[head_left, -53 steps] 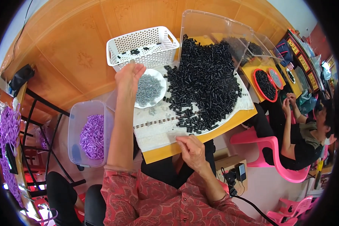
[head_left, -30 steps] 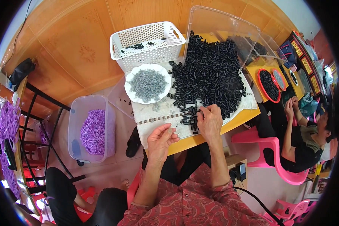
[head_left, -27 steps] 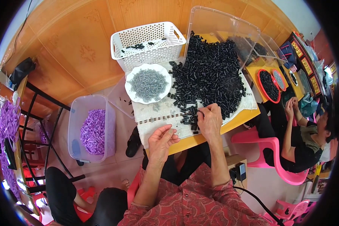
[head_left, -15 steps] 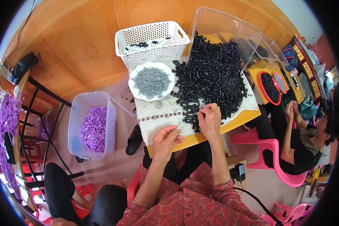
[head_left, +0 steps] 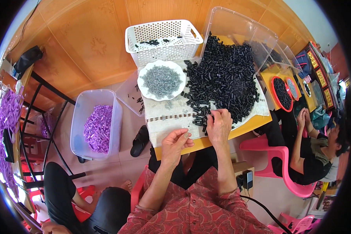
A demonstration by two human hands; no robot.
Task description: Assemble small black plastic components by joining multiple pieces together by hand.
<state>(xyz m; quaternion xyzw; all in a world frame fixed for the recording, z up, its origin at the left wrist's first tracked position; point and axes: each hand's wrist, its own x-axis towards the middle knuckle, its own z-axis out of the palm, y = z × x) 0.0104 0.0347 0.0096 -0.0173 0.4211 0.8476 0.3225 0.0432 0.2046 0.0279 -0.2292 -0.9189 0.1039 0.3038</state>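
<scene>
A large heap of small black tube-like pieces (head_left: 226, 74) covers the right part of a white cloth (head_left: 165, 128) on the table. My right hand (head_left: 219, 128) is at the heap's near edge, fingers curled in a pinch against loose black pieces. What lies between those fingertips is hidden. Left of it, over the cloth's front edge, my left hand (head_left: 176, 143) is closed, thumb against the fingers; anything in it is too small to name. A white scalloped plate (head_left: 142, 90) stands at the heap's left, piled with small clear grey pieces (head_left: 162, 81).
Behind the plate stands a white perforated basket (head_left: 160, 54) with a few black pieces. A clear plastic bin (head_left: 238, 19) lies tipped behind the heap. On the floor at left, a tub (head_left: 76, 132) holds purple pieces. People sit at both sides, one by a pink chair (head_left: 286, 167).
The view has shifted slightly, so the table things appear a little farther right. My right hand stays at the heap's edge with its fingers slightly shifted; my left hand keeps its pinch.
</scene>
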